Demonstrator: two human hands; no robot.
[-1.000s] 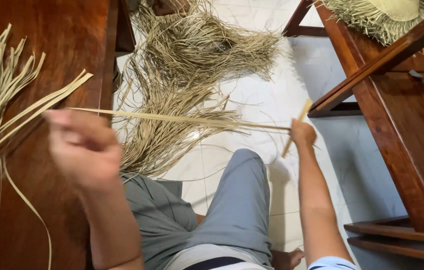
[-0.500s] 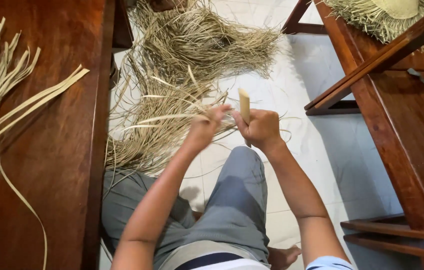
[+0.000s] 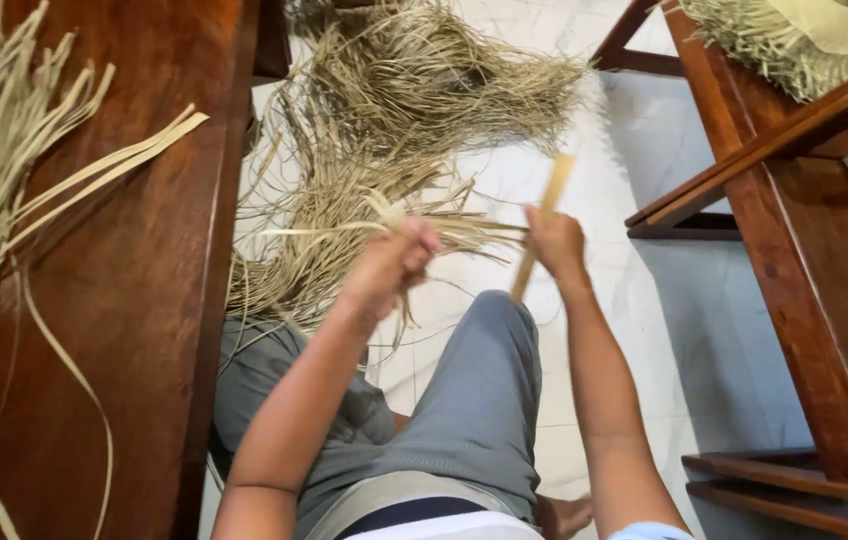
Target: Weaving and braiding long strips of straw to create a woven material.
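1. The left hand [image 3: 392, 262] is closed in a fist around one end of a thin pale leaf strip [image 3: 464, 232], which runs level across the gap to the other hand.
2. The right hand [image 3: 556, 243] is curled shut around a flat wooden stick [image 3: 542, 225]. The stick stands tilted, its top end above the knuckles and its lower end poking out below the hand. The strip meets the stick at this hand; how it is caught there cannot be told.
3. Both hands hang in the air above the person's grey-trousered knee [image 3: 484, 370], near each other but apart.
4. Just beyond the hands, a heap of dry straw-coloured fibres [image 3: 384, 130] sprawls over the white tiled floor [image 3: 644, 300], spreading from near the knee to the far edge of the view.
5. At the left, a dark wooden tabletop [image 3: 144, 300] bears a bunch of wider pale strips [image 3: 4, 180], some hanging over its near side.
6. At the right stands a dark wooden frame [image 3: 794, 250] with a slanting brace.
7. Farthest off, at the top right, a woven straw piece [image 3: 784, 40] with a frayed fringe rests on that frame.
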